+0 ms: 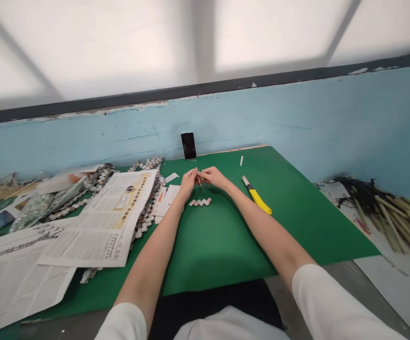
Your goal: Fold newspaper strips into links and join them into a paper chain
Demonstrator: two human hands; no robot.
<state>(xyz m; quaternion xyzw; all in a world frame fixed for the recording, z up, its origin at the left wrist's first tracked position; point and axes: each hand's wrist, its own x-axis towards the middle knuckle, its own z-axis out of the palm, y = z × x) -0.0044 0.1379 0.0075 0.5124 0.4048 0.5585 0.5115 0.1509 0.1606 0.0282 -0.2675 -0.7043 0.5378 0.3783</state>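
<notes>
Over the green table, my left hand (189,182) and my right hand (213,177) meet with fingertips pinched together. Both close on a small whitish paper strip, mostly hidden by the fingers. Just below them lies a short zigzag chain of folded paper (200,202). Beside my left forearm sit flat paper pieces (166,200), partly covered by the arm. A yellow utility knife (260,200) rests to the right of my right forearm, its blade pointing away from me.
Newspaper sheets (109,222) overlap long woven paper chains (147,218) on the left. A phone (188,146) leans upright against the blue wall (233,113). One thin white strip (241,160) lies far right. Bundled stalks (403,222) are beyond the table's right edge.
</notes>
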